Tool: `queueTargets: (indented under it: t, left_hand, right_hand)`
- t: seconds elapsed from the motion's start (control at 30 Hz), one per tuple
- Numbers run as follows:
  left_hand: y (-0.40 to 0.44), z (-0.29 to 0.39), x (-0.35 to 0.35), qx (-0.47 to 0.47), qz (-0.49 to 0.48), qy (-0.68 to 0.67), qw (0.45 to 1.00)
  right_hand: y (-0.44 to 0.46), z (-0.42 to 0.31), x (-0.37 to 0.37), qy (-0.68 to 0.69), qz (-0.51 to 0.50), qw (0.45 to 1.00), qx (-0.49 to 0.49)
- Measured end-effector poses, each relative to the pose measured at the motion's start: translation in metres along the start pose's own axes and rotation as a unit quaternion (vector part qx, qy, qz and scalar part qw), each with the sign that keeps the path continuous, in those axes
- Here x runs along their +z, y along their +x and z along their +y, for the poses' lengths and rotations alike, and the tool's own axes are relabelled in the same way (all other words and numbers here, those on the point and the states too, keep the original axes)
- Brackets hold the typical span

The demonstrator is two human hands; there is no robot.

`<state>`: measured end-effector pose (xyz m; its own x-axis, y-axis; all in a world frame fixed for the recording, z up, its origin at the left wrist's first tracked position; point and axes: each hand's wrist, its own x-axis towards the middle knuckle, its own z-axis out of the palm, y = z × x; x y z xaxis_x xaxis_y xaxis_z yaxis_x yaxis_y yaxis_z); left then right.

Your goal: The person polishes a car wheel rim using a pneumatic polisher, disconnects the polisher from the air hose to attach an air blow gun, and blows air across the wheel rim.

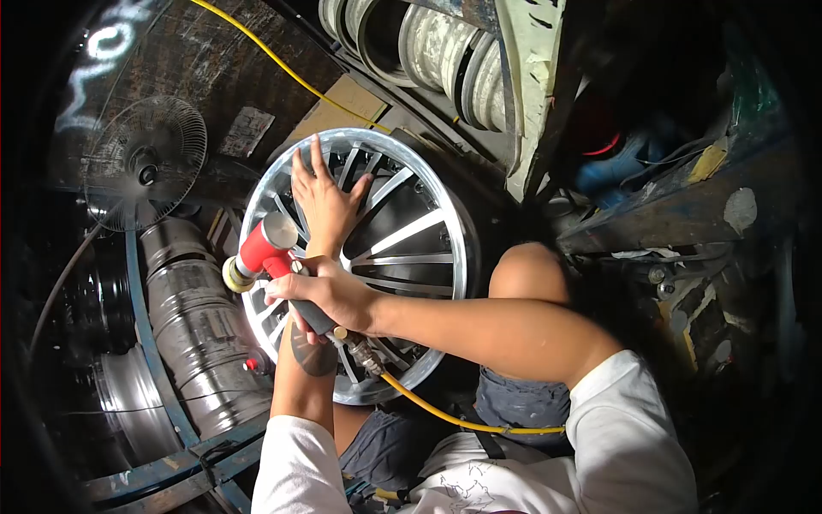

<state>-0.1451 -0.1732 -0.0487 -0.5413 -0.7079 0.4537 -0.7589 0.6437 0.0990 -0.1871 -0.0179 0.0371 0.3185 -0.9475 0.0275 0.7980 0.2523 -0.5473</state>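
A large alloy wheel (411, 233) with a bright silver rim and thin spokes lies in front of my knees. My left hand (325, 201) rests on its upper left part, fingers spread toward the rim. Crossing over my left forearm, my right hand (330, 295) is wrapped round the dark handle of a red air tool (267, 248). The tool's round yellowish pad (235, 274) is at the wheel's left rim; whether they touch is hard to tell. A yellow hose (428, 409) runs from the handle's brass fitting.
A fan (147, 167) stands at the upper left, above stacked metal rims (193, 317). More rims (437, 47) sit on a rack at the top. A blue metal frame (154, 360) runs along the lower left. Another yellow hose section (274, 58) crosses the top left.
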Motion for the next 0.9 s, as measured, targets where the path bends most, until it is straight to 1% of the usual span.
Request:
queueTargets:
  t: [0.07, 0.1, 0.17, 0.2, 0.23, 0.27, 0.43, 0.5, 0.57, 0.63, 0.67, 0.7, 0.73, 0.8, 0.87, 0.9]
  left_hand:
    - [0.004, 0.007, -0.002, 0.016, -0.019, 0.015, 1.0]
    - [0.006, 0.008, 0.001, 0.018, -0.007, 0.015, 1.0]
    - [0.01, 0.012, 0.008, -0.02, -0.013, -0.001, 1.0]
    - [0.013, 0.016, 0.009, -0.028, 0.001, -0.004, 1.0]
    - [0.016, 0.018, 0.01, -0.034, -0.003, 0.003, 0.999]
    - [0.019, 0.021, 0.011, -0.039, -0.008, 0.011, 0.999]
    - [0.03, 0.026, 0.011, -0.038, -0.02, 0.047, 0.998]
    - [0.03, 0.032, 0.013, -0.069, -0.002, 0.045, 0.997]
    - [0.031, 0.024, 0.018, -0.106, 0.045, -0.011, 0.993]
    - [0.03, 0.005, 0.016, -0.202, 0.125, -0.146, 0.96]
    - [0.029, -0.014, 0.018, -0.217, 0.165, -0.171, 0.947]
    - [0.024, -0.024, 0.004, -0.225, 0.158, -0.196, 0.941]
    - [0.019, -0.042, -0.005, -0.22, 0.126, -0.3, 0.92]
    - [-0.005, -0.11, -0.01, -0.078, 0.055, -0.358, 0.929]
    - [-0.045, -0.122, -0.057, -0.014, -0.041, -0.357, 0.933]
    - [-0.066, -0.128, -0.08, 0.018, -0.088, -0.357, 0.93]
  right_hand:
    - [-0.003, -0.006, -0.001, 0.006, 0.004, 1.0, -0.008]
    - [-0.004, -0.008, -0.001, 0.009, 0.006, 1.0, -0.011]
    - [-0.002, -0.006, -0.001, 0.01, 0.005, 1.0, -0.011]
    - [-0.004, -0.007, 0.002, 0.016, 0.008, 1.0, -0.012]
    - [-0.005, -0.008, 0.004, 0.022, 0.012, 1.0, -0.013]
    - [-0.003, -0.005, 0.003, 0.02, 0.003, 1.0, 0.009]
    - [0.0, -0.009, 0.003, -0.012, -0.018, 1.0, -0.016]
    - [0.003, -0.008, 0.004, -0.01, -0.009, 1.0, -0.016]
    - [0.004, -0.008, 0.003, -0.009, -0.009, 1.0, -0.004]
    - [0.006, -0.003, 0.003, -0.003, -0.01, 1.0, -0.008]
    - [0.006, 0.0, 0.001, -0.013, -0.009, 1.0, -0.006]
    - [0.007, 0.003, 0.0, -0.023, -0.008, 1.0, -0.001]
    - [0.008, 0.006, 0.0, -0.033, -0.01, 0.999, 0.006]
    - [0.005, 0.005, -0.002, -0.039, -0.022, 0.999, 0.014]
    - [0.006, 0.007, -0.002, -0.033, -0.024, 0.999, 0.031]
    - [0.006, 0.003, 0.0, -0.06, -0.023, 0.997, 0.035]
